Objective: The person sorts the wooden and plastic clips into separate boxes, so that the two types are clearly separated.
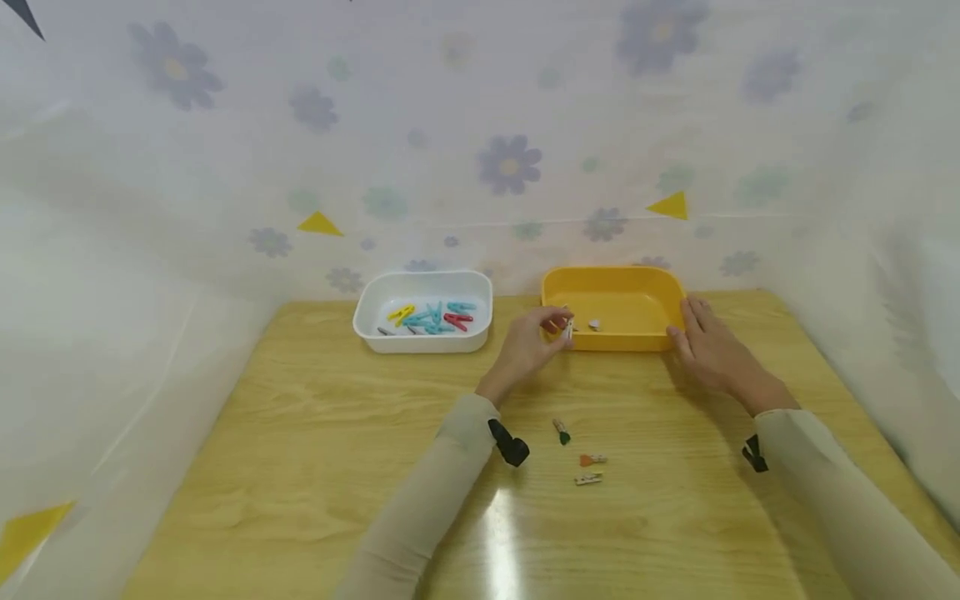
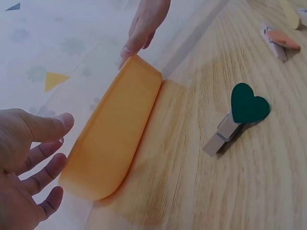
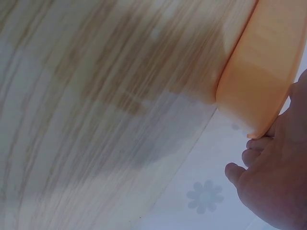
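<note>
In the head view my left hand (image 1: 528,346) is at the front left of the yellow tray (image 1: 615,342), pinching a small pale clothespin (image 1: 568,330). The left wrist view shows its fingers bent beside the tray wall, with only a tiny white bit visible near the fingertips. My right hand (image 1: 708,346) grips the tray's right front corner, thumb in front and fingers along the side. A small heart-topped clothespin (image 1: 594,325) lies inside the tray. On the table in front are a clothespin with a green heart (image 2: 249,104), an orange-heart clothespin (image 1: 592,460) and a pale clothespin (image 1: 588,479).
A white tray (image 1: 423,343) to the left holds several plastic clothespins in blue, yellow and red. Both trays stand at the back edge of the wooden table (image 1: 337,450). A flower-patterned sheet (image 1: 450,108) hangs behind and along the sides.
</note>
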Motion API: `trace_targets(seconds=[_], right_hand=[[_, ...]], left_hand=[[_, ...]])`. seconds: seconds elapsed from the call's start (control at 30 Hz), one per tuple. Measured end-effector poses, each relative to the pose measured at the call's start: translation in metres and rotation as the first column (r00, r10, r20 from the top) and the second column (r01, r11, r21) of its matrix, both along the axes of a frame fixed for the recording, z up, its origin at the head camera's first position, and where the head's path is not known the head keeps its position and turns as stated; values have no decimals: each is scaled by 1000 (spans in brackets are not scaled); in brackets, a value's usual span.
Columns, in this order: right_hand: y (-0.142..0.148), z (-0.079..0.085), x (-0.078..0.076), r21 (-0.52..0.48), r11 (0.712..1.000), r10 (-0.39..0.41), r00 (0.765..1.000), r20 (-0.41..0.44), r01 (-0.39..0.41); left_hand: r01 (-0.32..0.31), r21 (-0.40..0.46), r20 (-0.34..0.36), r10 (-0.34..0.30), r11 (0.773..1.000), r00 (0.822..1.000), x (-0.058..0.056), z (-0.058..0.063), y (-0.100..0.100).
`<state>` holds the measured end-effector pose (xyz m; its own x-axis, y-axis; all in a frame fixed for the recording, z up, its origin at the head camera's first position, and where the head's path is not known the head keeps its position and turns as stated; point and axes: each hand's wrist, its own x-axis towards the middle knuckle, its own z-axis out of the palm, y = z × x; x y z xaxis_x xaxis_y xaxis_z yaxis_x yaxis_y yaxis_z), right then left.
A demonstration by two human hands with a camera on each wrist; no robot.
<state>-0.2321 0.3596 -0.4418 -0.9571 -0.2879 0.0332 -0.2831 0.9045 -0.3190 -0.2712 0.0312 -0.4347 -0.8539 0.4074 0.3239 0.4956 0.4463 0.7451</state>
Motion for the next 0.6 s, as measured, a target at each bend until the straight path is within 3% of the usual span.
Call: trace_targets(seconds=[0.2,0.6], right_hand=[[-4,2,-1,15,1000,-1,1000,1,1],[-5,1,3,-5,1000,-1,1000,5,1]], left_hand=[[1,-23,-8,-2,1000,1000,-11,6,2],[7,-125,-12,-8,992,1000,-31,17,26]])
